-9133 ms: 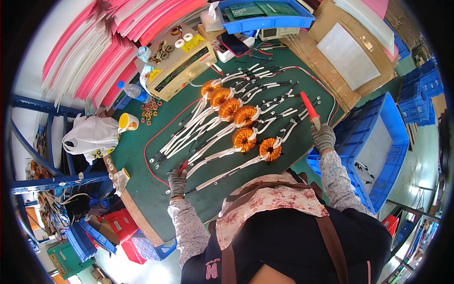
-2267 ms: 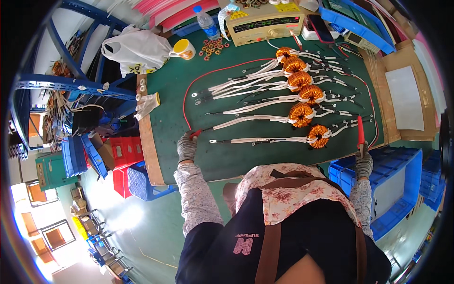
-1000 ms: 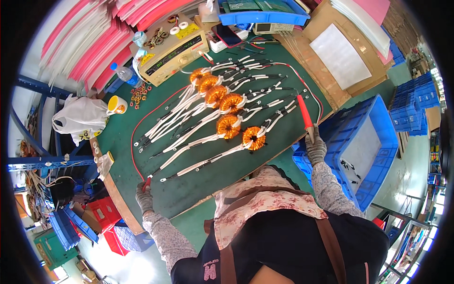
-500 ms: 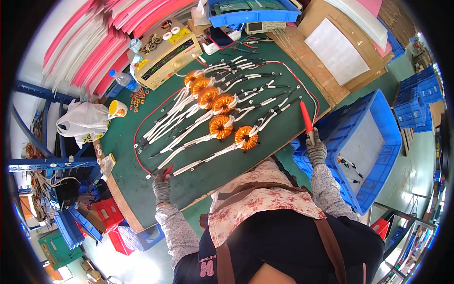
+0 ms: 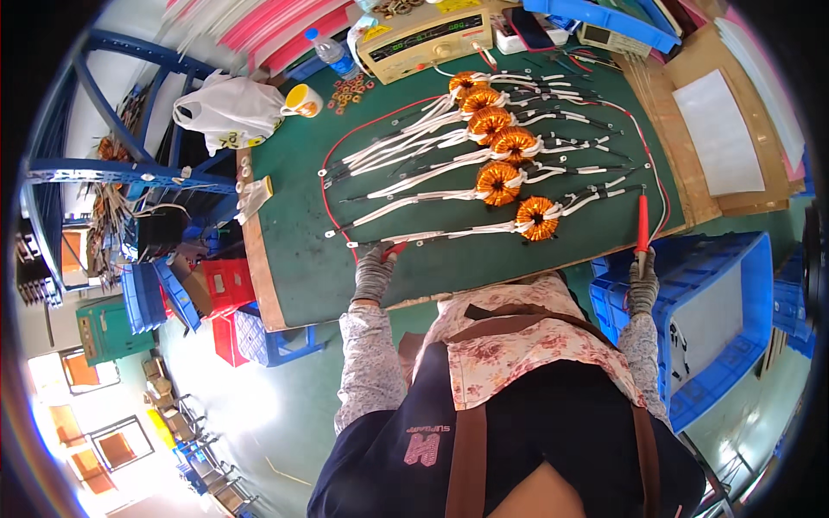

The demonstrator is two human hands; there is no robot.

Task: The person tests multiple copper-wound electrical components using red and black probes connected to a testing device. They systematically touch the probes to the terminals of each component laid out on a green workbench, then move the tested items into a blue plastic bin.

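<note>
Several orange toroidal coils (image 5: 515,164) with long white sleeved leads lie in a row on a green bench mat (image 5: 311,259). My gloved left hand (image 5: 374,269) holds a small red probe (image 5: 395,250) at the left end of the nearest coil's lead. My gloved right hand (image 5: 642,278) grips a long red probe (image 5: 642,224) upright at the mat's right edge, beside the right ends of the leads. A thin red wire (image 5: 661,186) runs from the probes around the mat to a beige test instrument (image 5: 425,36) at the back.
A blue crate (image 5: 734,293) stands right of the bench. Cardboard with a white sheet (image 5: 717,129) lies at the back right. A white plastic bag (image 5: 226,110), a yellow cup (image 5: 302,102), a water bottle (image 5: 326,52) and small rings (image 5: 349,86) sit at the back left. Blue racks (image 5: 112,173) are at far left.
My left hand has moved in along the front of the mat to the lead end of the nearest coil. My right hand keeps the red probe at the right edge. The view has swung.
</note>
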